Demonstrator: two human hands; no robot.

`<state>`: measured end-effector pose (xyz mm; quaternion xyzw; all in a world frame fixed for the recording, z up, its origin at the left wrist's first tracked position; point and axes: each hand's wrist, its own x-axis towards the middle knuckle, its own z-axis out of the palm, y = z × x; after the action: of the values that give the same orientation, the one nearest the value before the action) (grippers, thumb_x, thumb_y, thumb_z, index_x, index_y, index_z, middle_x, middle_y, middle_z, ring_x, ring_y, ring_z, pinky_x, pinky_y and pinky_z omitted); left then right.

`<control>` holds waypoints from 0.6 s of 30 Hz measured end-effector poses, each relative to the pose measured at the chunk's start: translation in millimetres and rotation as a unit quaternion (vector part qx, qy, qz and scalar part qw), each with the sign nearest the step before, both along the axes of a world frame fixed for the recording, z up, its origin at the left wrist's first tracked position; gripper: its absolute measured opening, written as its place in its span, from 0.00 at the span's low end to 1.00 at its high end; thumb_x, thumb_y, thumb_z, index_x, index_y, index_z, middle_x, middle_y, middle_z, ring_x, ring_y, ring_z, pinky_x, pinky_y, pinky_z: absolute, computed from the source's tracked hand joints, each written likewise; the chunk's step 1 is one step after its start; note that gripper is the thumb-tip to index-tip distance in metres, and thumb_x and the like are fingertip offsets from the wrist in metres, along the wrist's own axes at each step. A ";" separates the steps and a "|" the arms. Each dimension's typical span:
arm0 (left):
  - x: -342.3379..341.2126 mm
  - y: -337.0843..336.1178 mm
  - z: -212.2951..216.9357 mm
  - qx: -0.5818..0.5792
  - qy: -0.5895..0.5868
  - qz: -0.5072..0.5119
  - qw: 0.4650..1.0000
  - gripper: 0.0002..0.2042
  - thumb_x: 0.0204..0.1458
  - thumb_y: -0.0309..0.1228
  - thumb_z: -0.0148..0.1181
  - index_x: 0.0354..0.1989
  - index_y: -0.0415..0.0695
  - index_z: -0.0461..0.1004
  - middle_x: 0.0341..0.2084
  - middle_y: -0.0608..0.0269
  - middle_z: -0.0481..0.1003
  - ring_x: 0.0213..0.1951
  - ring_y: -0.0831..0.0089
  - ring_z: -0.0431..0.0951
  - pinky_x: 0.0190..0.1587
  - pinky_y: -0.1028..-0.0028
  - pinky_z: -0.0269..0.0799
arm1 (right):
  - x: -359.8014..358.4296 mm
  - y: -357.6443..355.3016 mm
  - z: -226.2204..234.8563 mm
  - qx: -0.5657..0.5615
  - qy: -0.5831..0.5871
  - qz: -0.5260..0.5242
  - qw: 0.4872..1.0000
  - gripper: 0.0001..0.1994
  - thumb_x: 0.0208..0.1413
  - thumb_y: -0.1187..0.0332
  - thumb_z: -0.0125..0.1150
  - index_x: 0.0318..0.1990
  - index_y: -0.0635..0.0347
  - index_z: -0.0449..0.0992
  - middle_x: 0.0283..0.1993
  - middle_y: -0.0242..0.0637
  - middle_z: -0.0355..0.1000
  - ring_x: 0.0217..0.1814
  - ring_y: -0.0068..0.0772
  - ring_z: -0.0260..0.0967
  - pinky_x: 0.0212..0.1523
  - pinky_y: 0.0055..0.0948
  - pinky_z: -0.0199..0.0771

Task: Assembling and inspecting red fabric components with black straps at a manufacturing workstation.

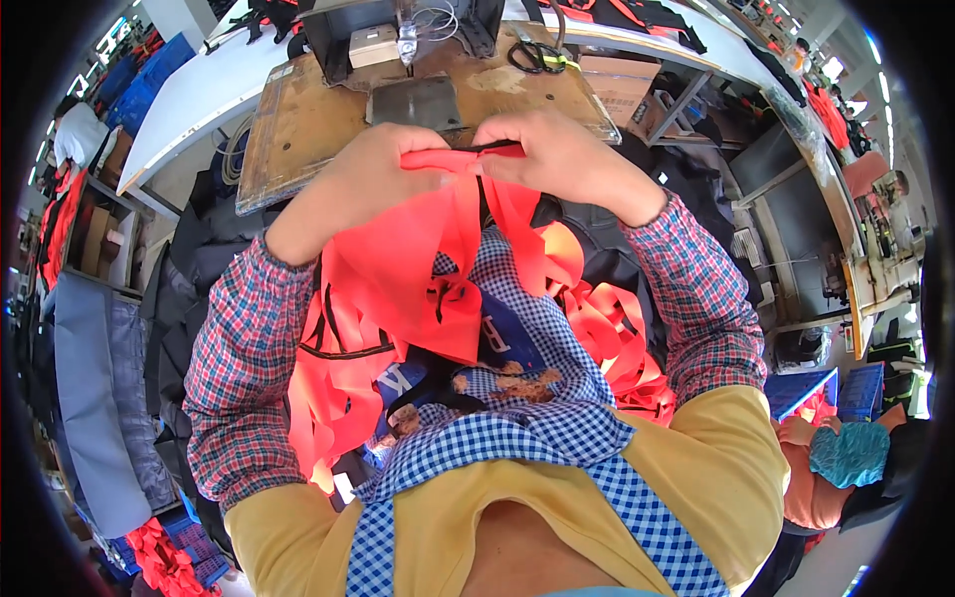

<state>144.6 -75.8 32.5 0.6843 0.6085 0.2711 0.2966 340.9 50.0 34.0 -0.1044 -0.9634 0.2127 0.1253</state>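
Both hands are raised in front of my chest, just short of a worn wooden work table (308, 124). My left hand (373, 179) pinches the upper edge of a bright red-orange fabric piece (408, 259) with black strips on it. My right hand (562, 159) grips the same fabric a little to the right, thumb pressed against a black-edged fold. The cloth hangs down between my forearms over a blue checked apron (497, 428). More red-orange fabric strips (607, 323) lie in a heap on the right of my lap. Fingers behind the cloth are partly hidden.
On the wooden table stand a dark machine (333, 40), a small box (372, 46) and black-handled scissors (537, 57). White tables run along both sides. Dark fabric (184, 269) is piled at left. Another person (82, 134) is at far left; a seated person (811, 463) is at lower right.
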 end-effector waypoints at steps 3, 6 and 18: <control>-22.9 10.8 -2.7 0.001 -0.042 0.006 0.999 0.14 0.51 0.34 0.62 0.41 0.38 0.74 0.31 0.66 0.75 0.36 0.80 0.72 0.41 0.79 0.68 | -19.7 14.6 -11.5 -0.049 0.055 -0.013 0.997 0.13 0.51 0.62 0.60 0.37 0.64 0.76 0.29 0.46 0.73 0.31 0.43 0.72 0.34 0.35 0.70; -43.0 24.2 0.3 -0.038 -0.088 0.035 0.995 0.15 0.49 0.32 0.62 0.43 0.37 0.74 0.32 0.68 0.75 0.36 0.80 0.73 0.41 0.79 0.68 | -41.5 27.4 -22.4 -0.123 0.070 -0.029 0.989 0.09 0.54 0.68 0.58 0.37 0.65 0.76 0.26 0.34 0.73 0.28 0.18 0.66 0.32 0.23 0.67; -117.3 88.0 -21.4 -0.134 -0.225 0.107 0.959 0.18 0.48 0.29 0.61 0.47 0.34 0.74 0.40 0.57 0.77 0.41 0.72 0.77 0.46 0.77 0.72 | -120.1 99.3 -54.9 -0.364 0.066 -0.079 0.926 0.11 0.54 0.67 0.59 0.39 0.67 0.77 0.33 0.31 0.75 0.34 0.18 0.70 0.36 0.19 0.71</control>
<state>27.3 12.2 11.1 0.4905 0.6265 0.3646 0.4838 220.8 149.2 -20.9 -0.2048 -0.7979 0.5444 0.1582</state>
